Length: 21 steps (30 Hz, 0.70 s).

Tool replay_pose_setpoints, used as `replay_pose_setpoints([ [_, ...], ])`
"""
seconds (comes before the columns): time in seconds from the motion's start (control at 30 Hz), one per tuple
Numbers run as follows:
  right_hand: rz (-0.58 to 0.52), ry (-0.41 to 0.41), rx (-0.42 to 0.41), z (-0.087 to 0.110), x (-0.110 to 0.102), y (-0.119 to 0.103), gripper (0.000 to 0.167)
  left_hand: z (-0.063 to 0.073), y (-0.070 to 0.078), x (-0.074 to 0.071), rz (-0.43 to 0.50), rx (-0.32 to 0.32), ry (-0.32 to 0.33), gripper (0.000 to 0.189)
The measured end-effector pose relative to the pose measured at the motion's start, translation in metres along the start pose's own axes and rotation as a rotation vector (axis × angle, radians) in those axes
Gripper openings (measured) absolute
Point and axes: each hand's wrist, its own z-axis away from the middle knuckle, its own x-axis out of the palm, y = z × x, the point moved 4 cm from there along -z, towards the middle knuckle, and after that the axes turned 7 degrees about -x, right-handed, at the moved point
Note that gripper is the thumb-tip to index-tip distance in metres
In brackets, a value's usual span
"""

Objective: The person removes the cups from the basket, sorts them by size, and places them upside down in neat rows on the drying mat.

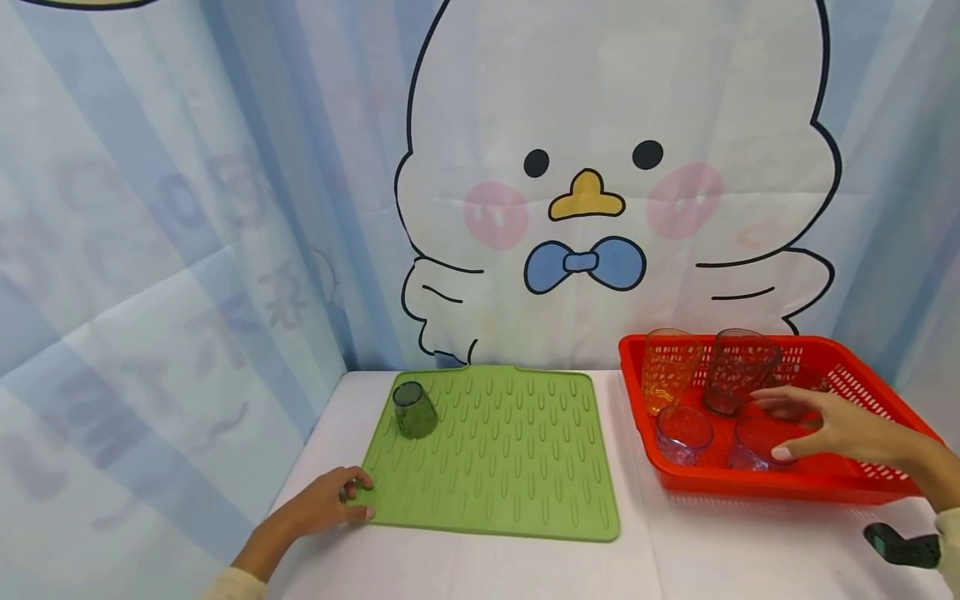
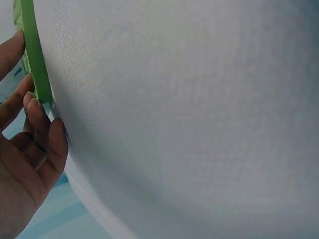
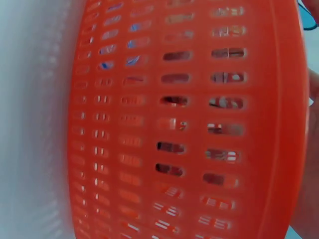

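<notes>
1. So, the right hand [image 1: 847, 425] is over the red basket [image 1: 780, 487], thumb and fingers spread, nothing pinched. My guess: it wants the purplish glass [image 1: 750, 447] by its thumb; can't tell if they touch.
2. I'd take that glass round its sides and lift straight up, since the short clear glass [image 1: 684, 437] and tall dark glass [image 1: 738, 358] stand close.
3. Left hand [image 1: 326, 500] has loosely bent fingers, tips touching the green mat [image 1: 510, 467] at its near-left corner. Light pressure should steady it.
4. Clear the basket's rim before crossing the white cloth [image 1: 636, 517].
5. Plenty of bare mat right of the dark tumbler [image 1: 415, 412], which looks upside down.
</notes>
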Motion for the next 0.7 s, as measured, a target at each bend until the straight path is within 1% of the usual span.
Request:
replay_pose_setpoints([
  [0.07, 0.031, -0.019, 0.009, 0.0, 0.001, 0.003, 0.076, 0.001, 0.0, 0.0, 0.005, -0.001, -0.003, 0.039],
  [0.2, 0.049, -0.063, 0.027, 0.001, 0.005, 0.009, 0.08, 0.002, 0.0, 0.0, 0.007, 0.004, -0.006, 0.039],
  [0.4, 0.01, -0.119, 0.036, 0.002, 0.011, 0.015, 0.08, 0.002, -0.001, 0.0, 0.017, 0.01, -0.012, 0.039],
  [0.5, 0.013, -0.144, 0.035, 0.002, 0.013, 0.018, 0.078, 0.002, -0.002, 0.001, 0.021, 0.006, -0.013, 0.039],
  [0.6, 0.011, -0.158, 0.036, 0.002, 0.013, 0.019, 0.077, 0.001, -0.003, 0.002, 0.018, 0.006, -0.008, 0.039],
  [0.7, 0.002, -0.163, 0.053, 0.002, 0.013, 0.022, 0.076, -0.001, -0.004, 0.001, 0.01, 0.01, -0.004, 0.039],
])
